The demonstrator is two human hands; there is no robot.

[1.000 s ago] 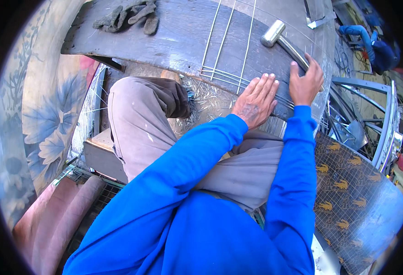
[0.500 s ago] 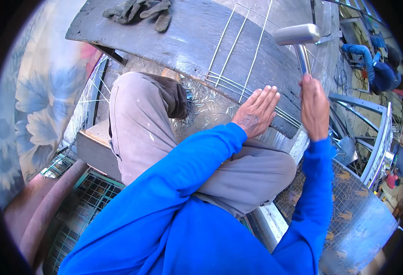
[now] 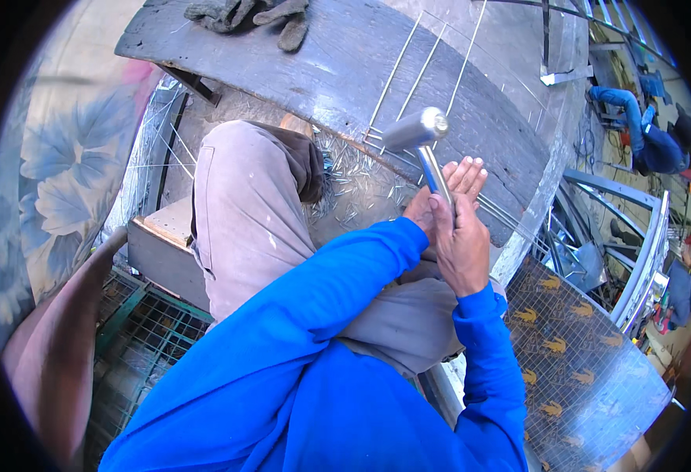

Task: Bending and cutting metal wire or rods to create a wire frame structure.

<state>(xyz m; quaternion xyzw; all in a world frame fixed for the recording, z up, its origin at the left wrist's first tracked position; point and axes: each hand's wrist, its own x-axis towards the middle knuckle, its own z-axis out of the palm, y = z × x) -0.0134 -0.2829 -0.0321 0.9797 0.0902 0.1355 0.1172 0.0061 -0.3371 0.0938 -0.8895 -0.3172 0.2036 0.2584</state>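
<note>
A shiny metal hammer (image 3: 416, 130) is gripped by its handle in my right hand (image 3: 465, 245), its head over the board's near edge. My left hand (image 3: 465, 176) lies flat with fingers stretched out, pressed on thin metal rods at that edge; my right hand and the handle partly cover it. The rods belong to a wire grid (image 3: 418, 79), whose long bars run away from me across the dark wooden board (image 3: 337, 75). What lies under my left palm is hidden.
Grey gloves (image 3: 286, 23) rest on the board's far left. Short metal offcuts (image 3: 349, 177) litter the ground by my foot. A patterned sheet (image 3: 554, 346) and a metal frame (image 3: 646, 244) stand at the right. A person in blue (image 3: 660, 138) works beyond. Green wire mesh (image 3: 156, 330) lies lower left.
My right hand has swung the hammer down and left, from beside the board to above my left hand. My left hand stays flat on the rods.
</note>
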